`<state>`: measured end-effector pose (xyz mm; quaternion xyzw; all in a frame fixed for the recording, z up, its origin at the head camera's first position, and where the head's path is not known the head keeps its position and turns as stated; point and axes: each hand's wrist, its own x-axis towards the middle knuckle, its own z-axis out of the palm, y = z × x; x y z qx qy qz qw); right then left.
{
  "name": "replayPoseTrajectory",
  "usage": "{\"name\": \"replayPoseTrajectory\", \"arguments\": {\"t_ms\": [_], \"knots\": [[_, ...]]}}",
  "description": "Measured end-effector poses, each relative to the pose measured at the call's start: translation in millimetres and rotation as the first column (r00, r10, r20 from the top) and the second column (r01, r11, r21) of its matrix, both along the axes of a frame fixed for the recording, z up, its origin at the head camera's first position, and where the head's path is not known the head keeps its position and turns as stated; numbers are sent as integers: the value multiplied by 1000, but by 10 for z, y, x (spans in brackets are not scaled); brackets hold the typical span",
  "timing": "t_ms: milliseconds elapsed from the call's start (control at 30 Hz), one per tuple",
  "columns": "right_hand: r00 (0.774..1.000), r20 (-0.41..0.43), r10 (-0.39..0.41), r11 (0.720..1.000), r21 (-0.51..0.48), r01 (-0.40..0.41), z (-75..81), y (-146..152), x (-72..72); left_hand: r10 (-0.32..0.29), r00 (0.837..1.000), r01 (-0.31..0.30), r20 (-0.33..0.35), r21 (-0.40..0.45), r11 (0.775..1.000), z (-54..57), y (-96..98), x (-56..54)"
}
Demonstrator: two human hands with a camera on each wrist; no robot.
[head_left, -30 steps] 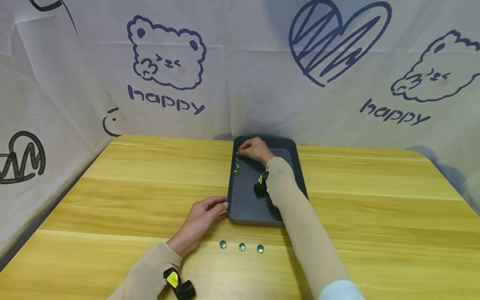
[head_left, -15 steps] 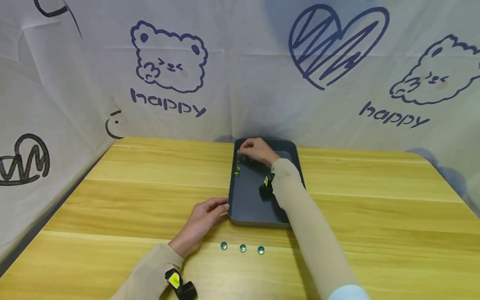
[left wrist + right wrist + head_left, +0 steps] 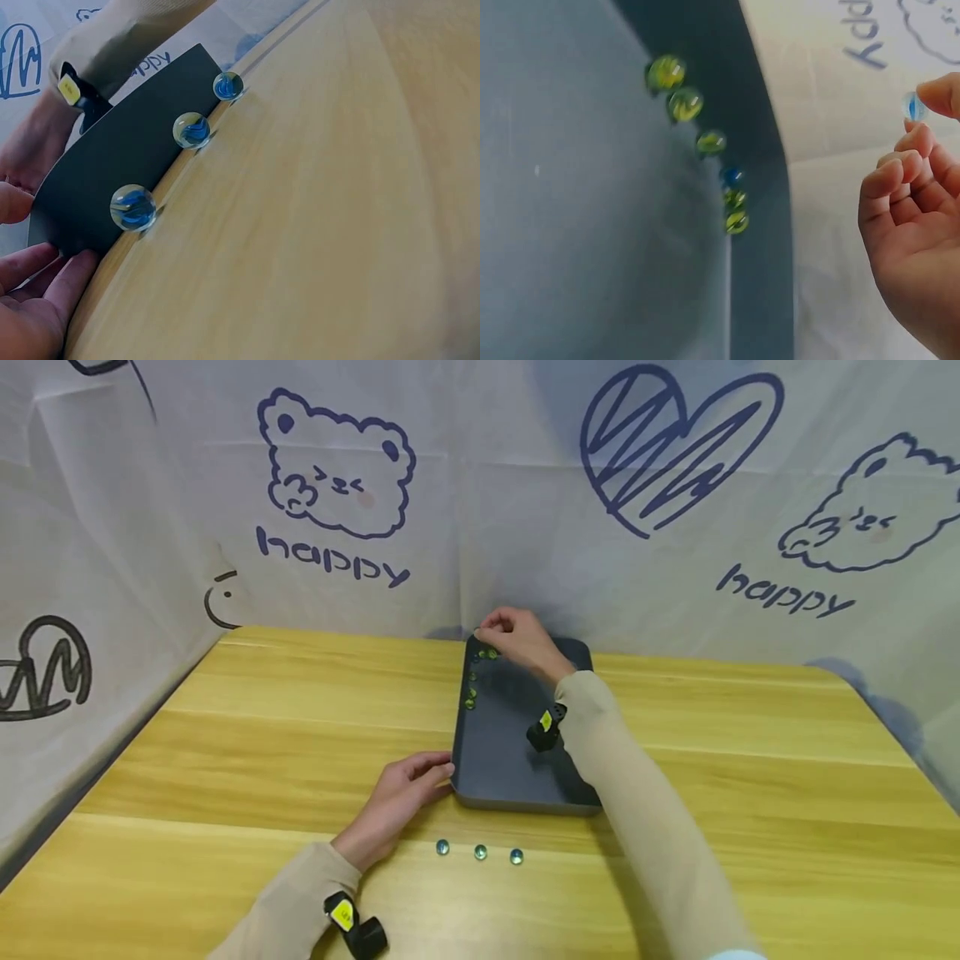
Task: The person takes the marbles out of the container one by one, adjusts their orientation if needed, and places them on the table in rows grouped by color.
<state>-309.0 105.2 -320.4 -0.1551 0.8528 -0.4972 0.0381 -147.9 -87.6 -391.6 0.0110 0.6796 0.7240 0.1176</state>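
Note:
My right hand (image 3: 522, 639) pinches a clear glass marble (image 3: 913, 106) with a blue core between thumb and fingers, raised over the far left corner of the dark grey tray (image 3: 517, 781). Inside the tray, along its left wall and far corner, lie several yellow-green marbles (image 3: 685, 104) and one blue marble (image 3: 732, 176). My left hand (image 3: 397, 802) holds the tray by its near left side, thumb at the rim and fingers against the lower wall in the left wrist view. Near the tray's front, three blue-swirled marbles (image 3: 133, 208) sit in a row on the table.
The wood-grain table (image 3: 300, 727) extends on both sides of the tray. White cloth (image 3: 517, 543) with drawings hangs right behind the tray and along the left. Black wrist cameras (image 3: 546, 728) are strapped to both sleeves.
My right hand has risen from inside the tray toward its far left corner, uncovering marbles there. My left hand stays at the tray's side, and the three table marbles remain in their row.

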Motion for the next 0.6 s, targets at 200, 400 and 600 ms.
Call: {"name": "replayPoseTrajectory", "arguments": {"t_ms": [200, 400, 600], "knots": [[1000, -24, 16, 999, -37, -17, 132, 18, 159, -2, 1000, 2, 10, -6, 1000, 8, 5, -6], [999, -17, 45, 996, -77, -46, 155, 112, 335, -4, 1000, 4, 11, -9, 1000, 3, 1, -19], [998, -29, 50, 995, -90, -52, 156, 211, 548, -11, 1000, 11, 21, -4, 1000, -9, 8, -32]]}}
